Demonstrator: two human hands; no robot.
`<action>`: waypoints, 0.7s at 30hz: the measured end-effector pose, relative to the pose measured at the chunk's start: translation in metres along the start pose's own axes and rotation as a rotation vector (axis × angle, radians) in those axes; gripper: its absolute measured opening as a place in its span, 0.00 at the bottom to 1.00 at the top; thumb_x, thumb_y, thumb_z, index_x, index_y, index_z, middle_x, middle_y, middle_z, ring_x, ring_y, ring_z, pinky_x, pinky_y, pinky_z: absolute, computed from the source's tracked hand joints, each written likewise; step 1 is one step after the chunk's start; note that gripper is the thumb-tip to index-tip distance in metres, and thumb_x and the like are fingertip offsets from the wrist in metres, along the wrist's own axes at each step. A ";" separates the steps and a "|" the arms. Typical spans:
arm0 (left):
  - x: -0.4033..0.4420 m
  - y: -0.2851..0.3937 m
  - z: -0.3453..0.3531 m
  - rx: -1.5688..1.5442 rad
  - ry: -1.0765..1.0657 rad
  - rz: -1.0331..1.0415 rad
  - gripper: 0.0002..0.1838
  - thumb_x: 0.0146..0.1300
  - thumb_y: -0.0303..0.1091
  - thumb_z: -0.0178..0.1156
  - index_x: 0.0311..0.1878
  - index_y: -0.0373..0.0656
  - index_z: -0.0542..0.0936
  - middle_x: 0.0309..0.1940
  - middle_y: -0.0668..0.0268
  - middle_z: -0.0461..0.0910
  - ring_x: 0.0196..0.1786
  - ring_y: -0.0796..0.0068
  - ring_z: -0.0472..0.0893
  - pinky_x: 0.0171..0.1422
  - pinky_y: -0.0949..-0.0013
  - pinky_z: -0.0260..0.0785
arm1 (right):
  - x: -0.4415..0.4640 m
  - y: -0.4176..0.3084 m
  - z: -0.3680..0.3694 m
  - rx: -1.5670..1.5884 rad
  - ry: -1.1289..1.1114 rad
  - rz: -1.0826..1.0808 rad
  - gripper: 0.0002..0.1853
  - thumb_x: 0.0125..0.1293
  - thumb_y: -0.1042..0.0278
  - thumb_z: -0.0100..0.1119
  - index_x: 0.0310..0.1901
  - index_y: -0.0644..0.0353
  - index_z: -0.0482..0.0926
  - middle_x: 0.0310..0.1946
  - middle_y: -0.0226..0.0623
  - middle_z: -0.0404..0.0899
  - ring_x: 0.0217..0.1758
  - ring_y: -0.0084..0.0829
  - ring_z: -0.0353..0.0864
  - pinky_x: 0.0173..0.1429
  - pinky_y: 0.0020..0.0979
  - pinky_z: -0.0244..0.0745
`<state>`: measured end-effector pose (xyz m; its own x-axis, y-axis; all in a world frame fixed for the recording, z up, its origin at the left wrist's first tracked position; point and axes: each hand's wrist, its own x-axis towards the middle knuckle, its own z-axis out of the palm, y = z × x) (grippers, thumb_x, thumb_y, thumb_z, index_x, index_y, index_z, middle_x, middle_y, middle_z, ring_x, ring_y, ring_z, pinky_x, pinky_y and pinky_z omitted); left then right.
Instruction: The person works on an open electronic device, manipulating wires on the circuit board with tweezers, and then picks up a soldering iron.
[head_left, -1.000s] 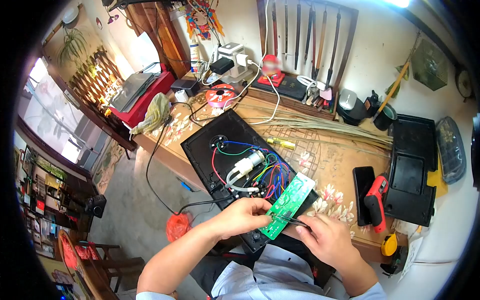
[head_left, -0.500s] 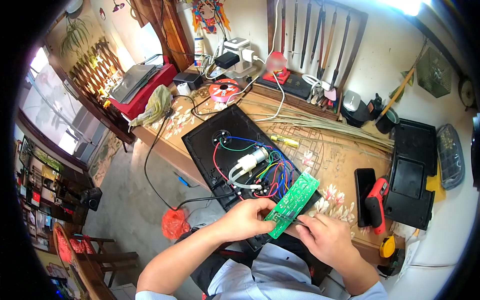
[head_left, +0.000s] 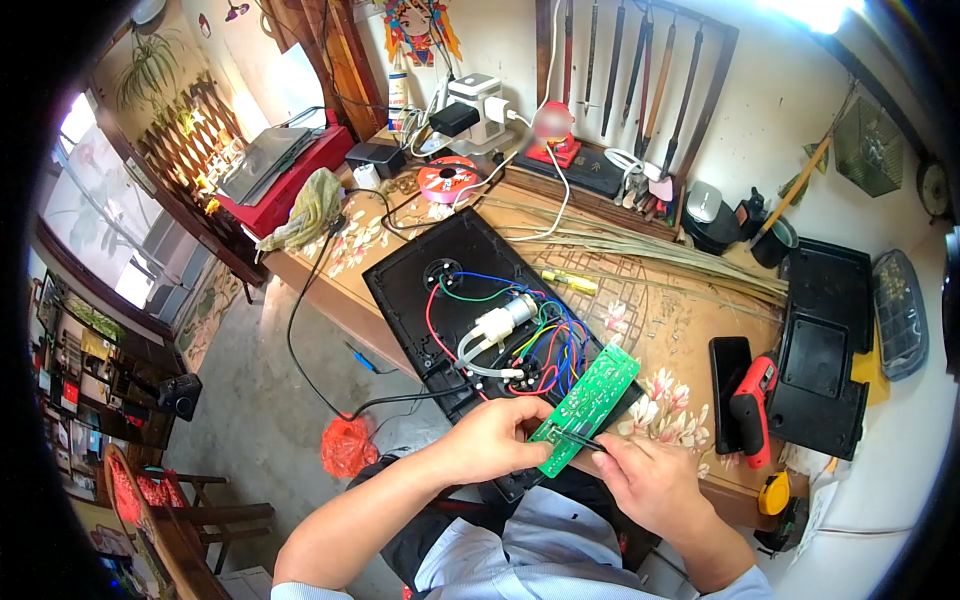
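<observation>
A green circuit board is tilted over the lower right part of a black panel. My left hand pinches the board's lower left edge between thumb and fingers. In my right hand are dark tweezers, their tips at the lower part of the board. Coloured wires run beside the board across the panel. A white pump with a silver motor and clear tubing lies on the panel.
On the right are a black phone, a red and black tool, a yellow tape measure and a black cover. Dry stalks, a yellow tube and a ribbon spool lie behind the panel. A black cable crosses its left edge.
The view has shifted slightly. The board has tipped a little in my left hand, and the tweezers' tips have moved slightly over it. Both hands keep their holds.
</observation>
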<state>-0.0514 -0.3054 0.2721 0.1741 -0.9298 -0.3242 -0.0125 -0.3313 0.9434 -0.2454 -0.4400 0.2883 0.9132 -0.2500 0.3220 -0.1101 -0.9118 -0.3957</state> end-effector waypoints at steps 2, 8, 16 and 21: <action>0.000 0.000 0.000 0.018 -0.018 -0.017 0.19 0.60 0.24 0.63 0.55 0.35 0.76 0.38 0.69 0.80 0.37 0.86 0.76 0.39 0.80 0.69 | -0.001 0.001 0.001 0.009 0.001 0.004 0.09 0.61 0.66 0.63 0.41 0.60 0.79 0.24 0.34 0.78 0.25 0.33 0.80 0.28 0.33 0.75; -0.007 0.010 0.000 0.066 -0.015 -0.043 0.17 0.59 0.26 0.63 0.53 0.37 0.78 0.36 0.73 0.79 0.34 0.89 0.74 0.36 0.82 0.65 | -0.005 0.001 0.005 0.024 0.019 -0.002 0.10 0.61 0.65 0.64 0.41 0.60 0.79 0.25 0.35 0.78 0.25 0.34 0.80 0.28 0.33 0.75; -0.002 -0.001 -0.001 0.006 0.012 -0.010 0.19 0.56 0.29 0.64 0.52 0.35 0.78 0.35 0.66 0.82 0.36 0.81 0.78 0.41 0.74 0.72 | -0.004 0.006 0.003 -0.027 0.081 -0.003 0.13 0.58 0.63 0.67 0.42 0.57 0.80 0.24 0.32 0.76 0.24 0.32 0.79 0.26 0.32 0.74; -0.001 -0.004 0.000 -0.015 0.017 0.002 0.20 0.56 0.29 0.64 0.52 0.35 0.78 0.34 0.66 0.82 0.35 0.81 0.78 0.40 0.74 0.72 | -0.003 0.004 0.003 -0.059 0.072 -0.030 0.13 0.57 0.63 0.67 0.43 0.56 0.80 0.24 0.30 0.75 0.24 0.30 0.79 0.27 0.31 0.73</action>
<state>-0.0516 -0.3032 0.2687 0.1910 -0.9276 -0.3210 0.0020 -0.3267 0.9451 -0.2475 -0.4414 0.2831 0.8862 -0.2428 0.3946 -0.1078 -0.9364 -0.3340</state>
